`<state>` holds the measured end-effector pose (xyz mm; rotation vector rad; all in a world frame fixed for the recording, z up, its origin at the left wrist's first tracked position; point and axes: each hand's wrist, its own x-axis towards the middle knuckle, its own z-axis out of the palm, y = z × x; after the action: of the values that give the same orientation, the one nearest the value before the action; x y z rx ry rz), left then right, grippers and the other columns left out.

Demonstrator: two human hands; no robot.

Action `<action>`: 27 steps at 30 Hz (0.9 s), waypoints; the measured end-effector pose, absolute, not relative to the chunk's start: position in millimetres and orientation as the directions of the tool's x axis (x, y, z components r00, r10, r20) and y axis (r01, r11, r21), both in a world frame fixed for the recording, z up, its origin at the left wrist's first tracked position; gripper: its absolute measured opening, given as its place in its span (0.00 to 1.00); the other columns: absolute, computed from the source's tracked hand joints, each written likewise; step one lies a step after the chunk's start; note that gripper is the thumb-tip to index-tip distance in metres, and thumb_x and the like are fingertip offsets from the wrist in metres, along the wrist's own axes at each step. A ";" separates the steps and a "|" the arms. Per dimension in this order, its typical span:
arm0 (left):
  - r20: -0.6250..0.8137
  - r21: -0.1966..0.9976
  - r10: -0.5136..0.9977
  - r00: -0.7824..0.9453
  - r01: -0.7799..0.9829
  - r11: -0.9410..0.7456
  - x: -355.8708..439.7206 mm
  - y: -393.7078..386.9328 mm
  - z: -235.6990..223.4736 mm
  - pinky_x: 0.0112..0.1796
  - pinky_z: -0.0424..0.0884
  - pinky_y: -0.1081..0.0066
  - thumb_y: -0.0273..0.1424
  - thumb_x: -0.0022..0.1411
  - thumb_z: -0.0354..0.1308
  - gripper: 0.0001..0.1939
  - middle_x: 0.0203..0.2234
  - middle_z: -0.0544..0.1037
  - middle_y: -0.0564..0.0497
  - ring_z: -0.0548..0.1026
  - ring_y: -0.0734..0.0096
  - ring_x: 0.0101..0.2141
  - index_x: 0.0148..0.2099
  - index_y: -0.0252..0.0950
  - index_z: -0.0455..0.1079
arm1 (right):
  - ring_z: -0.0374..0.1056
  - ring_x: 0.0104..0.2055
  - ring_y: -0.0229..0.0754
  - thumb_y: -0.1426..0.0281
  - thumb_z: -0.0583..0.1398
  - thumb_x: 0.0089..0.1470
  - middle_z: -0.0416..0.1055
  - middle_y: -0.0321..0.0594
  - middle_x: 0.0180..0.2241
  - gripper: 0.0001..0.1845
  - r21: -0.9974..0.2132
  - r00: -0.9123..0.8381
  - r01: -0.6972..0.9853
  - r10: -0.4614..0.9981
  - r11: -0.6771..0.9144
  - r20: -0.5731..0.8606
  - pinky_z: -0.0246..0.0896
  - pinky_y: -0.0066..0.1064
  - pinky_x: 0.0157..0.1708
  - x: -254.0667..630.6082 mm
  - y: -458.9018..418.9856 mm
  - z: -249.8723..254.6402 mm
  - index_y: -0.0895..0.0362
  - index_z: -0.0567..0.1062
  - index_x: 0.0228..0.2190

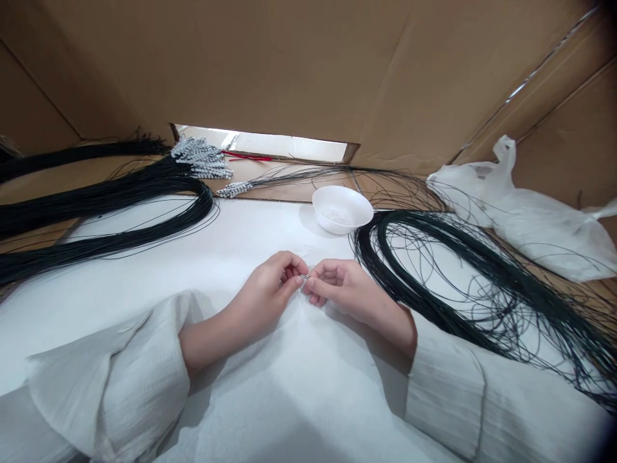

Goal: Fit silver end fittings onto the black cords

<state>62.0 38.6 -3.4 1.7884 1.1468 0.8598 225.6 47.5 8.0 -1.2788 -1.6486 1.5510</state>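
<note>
My left hand (270, 289) and my right hand (340, 288) meet at the middle of a white cloth (144, 289), fingertips pinched together on a tiny metal piece (305, 277) between them. Both hands are closed in a pinch. A white bowl (342, 209) with small pale bits inside stands just beyond the hands. A loose coil of thin black cords (482, 276) lies to the right, close to my right hand. Long bundles of black cords (106, 206) stretch across the left side, some ending in white tips (202, 159).
Cardboard walls (308, 64) enclose the work area, with a slot-like gap (270, 143) at the back. A white plastic bag (525, 206) lies at the right. A red strand (245, 156) rests near the gap. My white sleeves cover the near foreground.
</note>
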 end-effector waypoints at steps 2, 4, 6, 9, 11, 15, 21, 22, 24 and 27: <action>0.128 0.888 0.915 0.382 0.367 -0.277 62.3 38.1 -3.2 0.35 0.64 0.72 0.25 0.59 0.47 0.05 0.30 0.70 0.52 0.69 0.72 0.32 0.36 0.36 0.63 | 0.64 0.21 0.31 0.70 0.59 0.48 0.68 0.35 0.19 0.07 -0.960 -0.409 0.266 0.891 -0.093 -0.199 0.61 0.24 0.23 225.4 46.8 6.8 0.62 0.69 0.24; 0.131 0.877 0.911 0.392 0.383 -0.291 62.7 37.8 -2.5 0.34 0.63 0.72 0.24 0.59 0.47 0.06 0.30 0.70 0.52 0.68 0.72 0.33 0.36 0.36 0.64 | 0.64 0.20 0.31 0.68 0.59 0.48 0.68 0.35 0.19 0.08 -0.961 -0.412 0.258 0.889 -0.097 -0.200 0.61 0.23 0.22 225.0 46.4 5.6 0.62 0.69 0.25; 0.129 0.865 0.912 0.390 0.405 -0.296 62.7 37.8 -1.3 0.34 0.63 0.72 0.24 0.59 0.47 0.06 0.30 0.70 0.52 0.69 0.72 0.32 0.37 0.36 0.64 | 0.64 0.20 0.31 0.68 0.59 0.48 0.68 0.36 0.19 0.09 -0.961 -0.406 0.252 0.889 -0.113 -0.211 0.61 0.24 0.21 224.4 46.6 4.7 0.63 0.69 0.25; 0.135 0.846 0.915 0.381 0.436 -0.306 62.2 37.4 0.6 0.35 0.64 0.71 0.25 0.60 0.47 0.08 0.32 0.72 0.51 0.69 0.71 0.33 0.38 0.37 0.66 | 0.63 0.19 0.30 0.67 0.59 0.48 0.67 0.35 0.19 0.09 -0.964 -0.392 0.235 0.895 -0.125 -0.211 0.61 0.23 0.20 224.0 47.8 3.6 0.62 0.69 0.25; 0.146 0.835 0.919 0.366 0.453 -0.313 61.7 36.6 1.4 0.36 0.64 0.71 0.25 0.60 0.46 0.09 0.34 0.73 0.50 0.70 0.70 0.35 0.40 0.37 0.66 | 0.63 0.19 0.30 0.68 0.59 0.48 0.67 0.35 0.19 0.09 -0.967 -0.394 0.223 0.896 -0.126 -0.207 0.60 0.23 0.19 223.8 48.5 2.9 0.62 0.69 0.25; 0.149 0.839 0.941 0.303 0.465 -0.282 62.4 35.0 2.3 0.35 0.65 0.72 0.25 0.60 0.46 0.11 0.33 0.73 0.51 0.71 0.70 0.35 0.44 0.38 0.63 | 0.62 0.18 0.31 0.68 0.59 0.48 0.67 0.35 0.20 0.09 -0.968 -0.397 0.222 0.897 -0.112 -0.195 0.60 0.23 0.18 223.6 48.2 1.6 0.62 0.69 0.30; 0.114 0.862 0.957 0.266 0.452 -0.229 65.0 34.9 3.5 0.31 0.64 0.73 0.25 0.57 0.49 0.09 0.26 0.72 0.55 0.71 0.73 0.29 0.42 0.38 0.61 | 0.62 0.19 0.31 0.68 0.57 0.49 0.68 0.35 0.21 0.07 -0.976 -0.448 0.205 0.880 -0.074 -0.160 0.59 0.22 0.18 224.4 48.4 1.5 0.60 0.66 0.29; 0.114 0.870 0.960 0.255 0.441 -0.220 64.9 35.1 3.2 0.30 0.63 0.74 0.25 0.57 0.49 0.09 0.26 0.71 0.56 0.71 0.73 0.29 0.41 0.38 0.61 | 0.62 0.18 0.30 0.70 0.57 0.49 0.68 0.35 0.21 0.05 -0.976 -0.453 0.200 0.875 -0.087 -0.171 0.59 0.22 0.18 225.0 49.1 1.6 0.59 0.66 0.28; 0.114 0.887 0.968 0.225 0.417 -0.201 64.3 36.0 2.1 0.31 0.63 0.73 0.25 0.56 0.49 0.09 0.26 0.71 0.55 0.70 0.73 0.29 0.40 0.38 0.61 | 0.63 0.18 0.30 0.73 0.57 0.47 0.69 0.35 0.21 0.03 -0.973 -0.463 0.193 0.863 -0.125 -0.203 0.59 0.21 0.18 226.6 51.2 1.7 0.59 0.65 0.26; 0.104 0.908 0.977 0.188 0.382 -0.171 63.2 38.0 0.0 0.32 0.64 0.72 0.25 0.55 0.50 0.07 0.26 0.70 0.54 0.70 0.72 0.29 0.39 0.37 0.62 | 0.63 0.18 0.30 0.76 0.56 0.46 0.70 0.35 0.21 0.03 -0.964 -0.488 0.191 0.834 -0.183 -0.255 0.59 0.21 0.18 229.3 55.3 2.6 0.59 0.65 0.27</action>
<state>63.2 38.0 0.0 1.6867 1.2991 0.9652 229.3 55.3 2.6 -1.1880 -1.5931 1.7193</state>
